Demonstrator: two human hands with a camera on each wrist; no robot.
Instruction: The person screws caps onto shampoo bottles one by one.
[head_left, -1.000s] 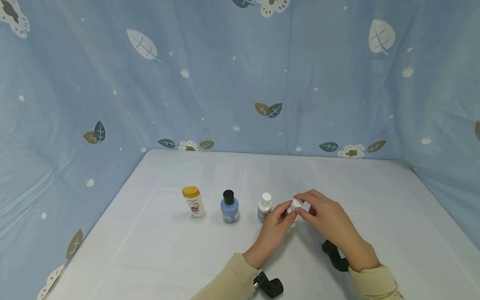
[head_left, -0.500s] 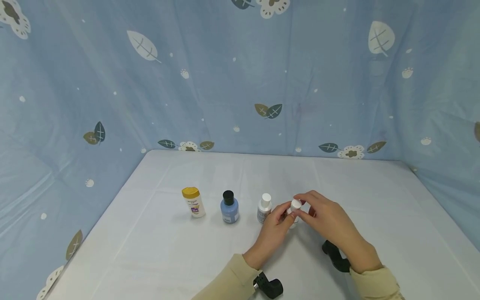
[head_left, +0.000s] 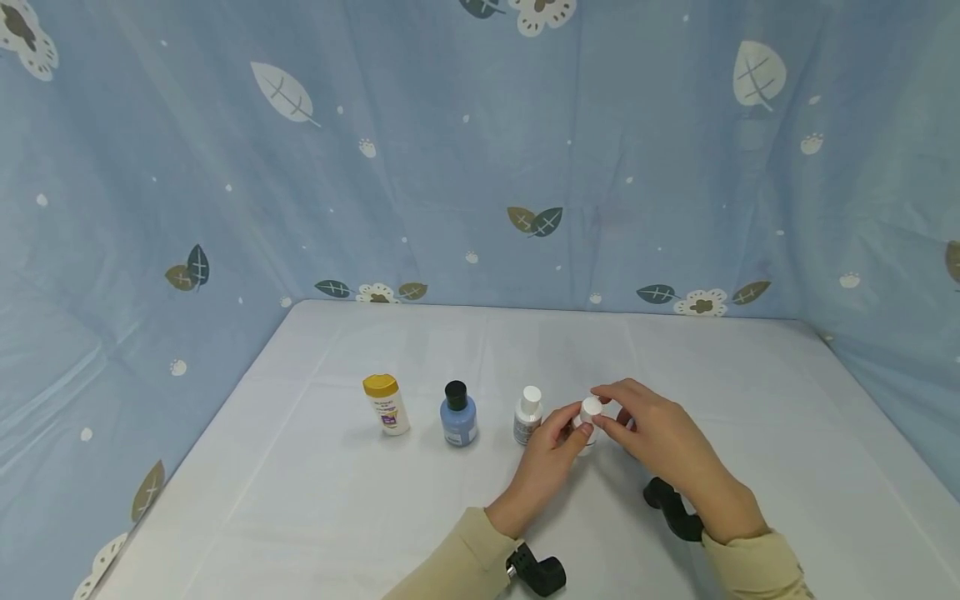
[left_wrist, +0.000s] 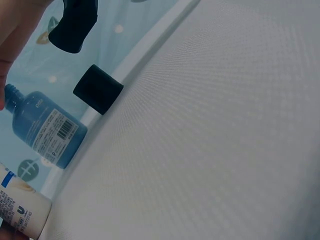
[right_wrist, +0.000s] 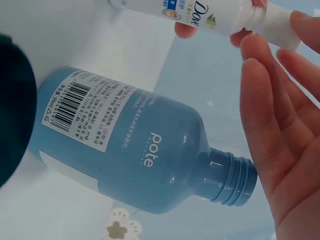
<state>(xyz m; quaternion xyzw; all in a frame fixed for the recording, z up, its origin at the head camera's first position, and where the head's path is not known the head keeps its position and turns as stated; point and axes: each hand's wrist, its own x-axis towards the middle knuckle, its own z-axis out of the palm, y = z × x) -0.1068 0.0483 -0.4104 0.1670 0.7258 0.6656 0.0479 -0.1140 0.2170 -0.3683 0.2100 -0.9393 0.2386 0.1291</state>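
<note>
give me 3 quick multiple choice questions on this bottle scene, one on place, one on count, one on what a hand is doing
1. Which bottle stands at the left end of the row in the head view?
A. the blue bottle
B. the yellow-capped bottle
C. the small white bottle

2. How many bottles are there, counting the held one?
A. two
B. six
C. four

3. What is the right hand doing?
A. pinching the small white bottle's cap
B. lying flat on the table
C. lifting the blue bottle

Answers
1. B: the yellow-capped bottle is leftmost, then the blue bottle and the white-capped bottle.
2. C: those three plus the small white bottle.
3. A: the right hand has its fingertips on the cap, while the left hand holds the body.
</note>
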